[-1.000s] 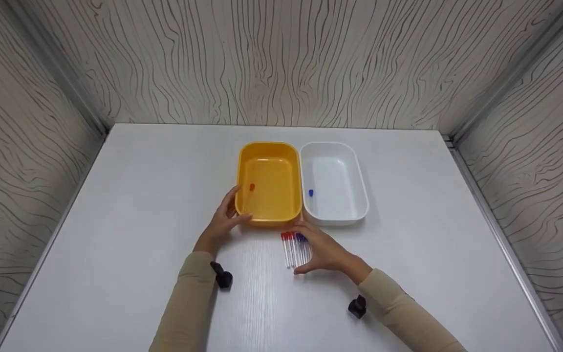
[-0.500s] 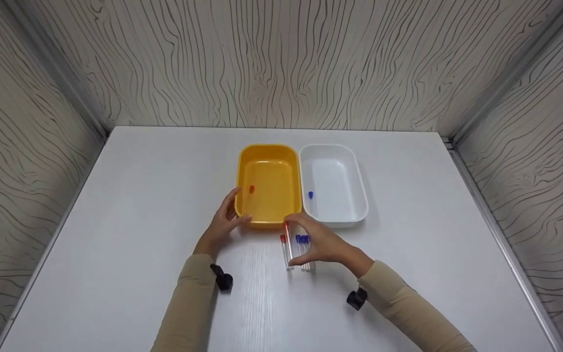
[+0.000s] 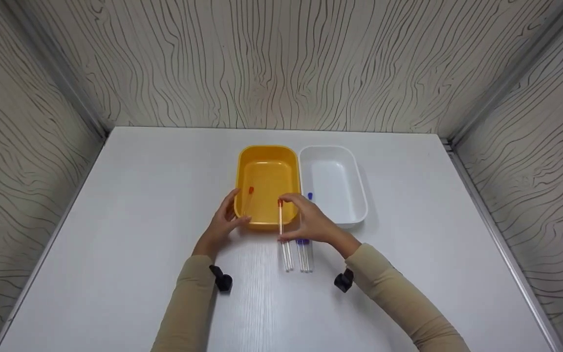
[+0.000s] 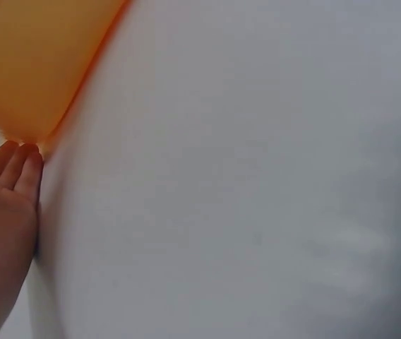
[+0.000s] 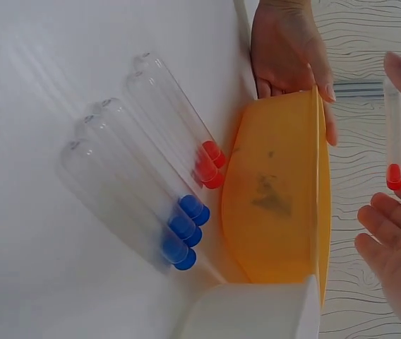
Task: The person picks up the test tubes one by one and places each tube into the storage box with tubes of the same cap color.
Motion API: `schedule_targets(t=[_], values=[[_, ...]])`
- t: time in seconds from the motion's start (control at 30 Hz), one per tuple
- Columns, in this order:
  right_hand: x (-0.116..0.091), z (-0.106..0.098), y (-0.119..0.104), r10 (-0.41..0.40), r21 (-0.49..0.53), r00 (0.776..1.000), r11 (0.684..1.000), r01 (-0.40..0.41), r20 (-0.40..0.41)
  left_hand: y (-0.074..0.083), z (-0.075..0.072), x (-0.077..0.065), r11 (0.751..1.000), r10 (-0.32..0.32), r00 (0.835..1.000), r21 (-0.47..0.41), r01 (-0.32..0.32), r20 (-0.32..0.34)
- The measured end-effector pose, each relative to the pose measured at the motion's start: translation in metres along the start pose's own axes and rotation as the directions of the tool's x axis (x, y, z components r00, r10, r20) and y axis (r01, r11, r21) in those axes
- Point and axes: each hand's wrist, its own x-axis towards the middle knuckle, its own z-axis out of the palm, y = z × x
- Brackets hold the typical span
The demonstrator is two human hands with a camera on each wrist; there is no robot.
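Pinching a red-capped tube [image 3: 280,217] lengthwise, the right hand [image 3: 313,222] has its thumb at the clear end and a fingertip at the cap; its other fingers are extended. The tube is over the near right part of the yellow tray [image 3: 269,171], cap pointing away from the person. The left hand [image 3: 220,225] grasps the same tray at its near left corner, thumb over the near rim and fingers against the left wall. Inside this tray, along its left side, lies another red-capped tube [image 3: 249,201]. The white tray [image 3: 333,186] stands just beside the yellow one, on its right, and contains a blue-capped tube [image 3: 310,196], partly hidden by the right hand. On the worktop [image 3: 140,205], in front of the trays, lie two red-capped tubes [image 5: 182,106] and, next to them, three blue-capped tubes [image 5: 140,176], roughly parallel, their caps towards the trays. Beige sleeves [image 3: 179,303] cover both forearms, with a small black device [image 3: 222,281] at each wrist. Beyond the worktop rise wood-grain-patterned walls [image 3: 281,63].
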Motion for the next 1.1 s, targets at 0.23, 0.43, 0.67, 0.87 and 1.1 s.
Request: schedule_targets(t=[0.23,0.43,0.67,0.87,1.1], values=[[0.020,-0.002,0.003,0.074,0.043,0.996,0.996,-0.073,-0.043,0.000,0.000,0.002,1.000,-0.030,1.000,0.006,0.030,-0.005],[0.036,0.000,0.008,0.133,0.090,0.989,0.988,-0.127,-0.065,-0.001,0.001,0.002,0.999,-0.026,0.999,-0.020,0.026,0.021],[0.052,0.011,0.014,0.219,0.134,0.975,0.968,-0.212,-0.040,0.000,0.004,0.000,1.000,-0.021,1.000,-0.001,0.021,0.004],[0.064,0.020,0.017,0.312,0.120,0.950,0.944,-0.308,-0.018,-0.001,0.006,0.000,1.000,0.011,1.000,0.025,-0.011,-0.004],[0.076,0.032,0.014,0.381,0.097,0.925,0.920,-0.380,0.011,0.001,0.003,-0.002,0.998,-0.021,1.000,0.059,0.021,-0.011]])
